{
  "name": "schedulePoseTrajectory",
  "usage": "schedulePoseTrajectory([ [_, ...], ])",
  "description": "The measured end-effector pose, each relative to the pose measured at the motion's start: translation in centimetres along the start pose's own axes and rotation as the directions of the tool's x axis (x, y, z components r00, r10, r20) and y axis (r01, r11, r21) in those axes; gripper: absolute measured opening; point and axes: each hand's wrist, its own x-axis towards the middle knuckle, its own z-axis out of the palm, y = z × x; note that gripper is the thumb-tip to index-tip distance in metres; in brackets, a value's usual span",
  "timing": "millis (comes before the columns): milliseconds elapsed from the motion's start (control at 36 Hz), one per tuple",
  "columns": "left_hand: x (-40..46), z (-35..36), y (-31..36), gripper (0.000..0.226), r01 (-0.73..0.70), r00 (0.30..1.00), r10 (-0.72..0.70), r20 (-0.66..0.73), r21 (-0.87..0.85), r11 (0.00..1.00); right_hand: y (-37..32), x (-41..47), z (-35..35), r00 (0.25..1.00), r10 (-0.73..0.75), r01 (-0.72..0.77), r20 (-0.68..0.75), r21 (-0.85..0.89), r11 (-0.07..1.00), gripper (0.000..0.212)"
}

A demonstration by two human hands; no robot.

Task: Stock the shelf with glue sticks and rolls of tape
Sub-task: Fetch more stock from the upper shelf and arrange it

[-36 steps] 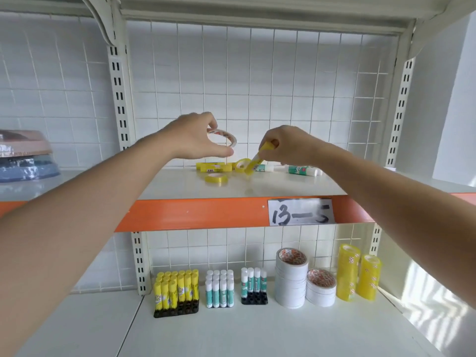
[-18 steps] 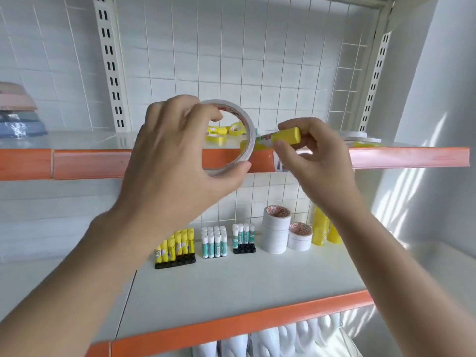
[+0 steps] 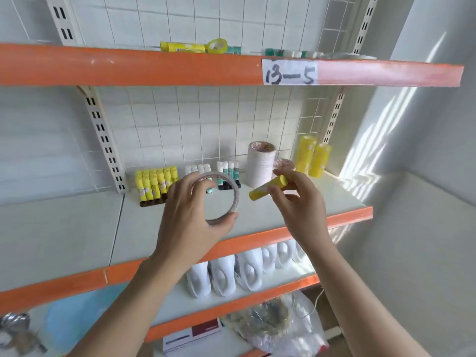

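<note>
holding a thin white ring-shaped roll of tape [image 3: 223, 195] by its rim, the left hand [image 3: 192, 217] has its fingers curled over the top edge and its thumb under the bottom edge, so the open hole faces outward. just to its right, the right hand [image 3: 300, 199] pinches a short yellow plastic glue stick [image 3: 268, 191] near one end, tilted, its free end pointing toward the roll; the two items sit near each other without touching.

both look light and rigid. the roll is a narrow hoop, so gripping across the rim, as now, seems the sure hold; squeezing its flat sides might let it slip. the glue stick is smooth and round, likely to roll if laid down, so standing it upright looks wiser.

beyond the hands, on the white middle shelf with an orange front edge [image 3: 304, 228], a row of yellow glue sticks in a black tray [image 3: 155, 184] stands past the left hand, white-and-green glue sticks [image 3: 226, 170] sit straight ahead, and a tall stack of white tape rolls [image 3: 260, 164] rises beyond the right hand, with yellow tape stacks [image 3: 313, 159] farther right. above the hands, the upper shelf [image 3: 128, 64] carries loose glue sticks and tape.
</note>
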Motion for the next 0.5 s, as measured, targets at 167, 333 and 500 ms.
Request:
schedulePoseTrajectory([
  [167, -0.4, 5.5, -1.3, 0.058, 0.11, 0.987, -0.112, 0.116, 0.021, 0.994, 5.2, 0.6, -0.2, 0.999, 0.031, -0.032, 0.017, 0.011, 0.999, 0.03],
  [333, 0.7, 12.0, -0.9, 0.064, 0.177, 0.958, -0.19, 0.214, 0.08, 0.981, 10.3, 2.6, -2.2, 0.997, 0.062, -0.061, 0.052, -0.021, 0.998, 0.029],
  [500, 1.9, 18.7, 0.1, 0.064, 0.19, 0.938, -0.206, 0.278, 0.084, 0.978, 16.9, 4.8, -4.8, 0.987, 0.084, -0.064, 0.14, -0.144, 0.987, 0.025],
])
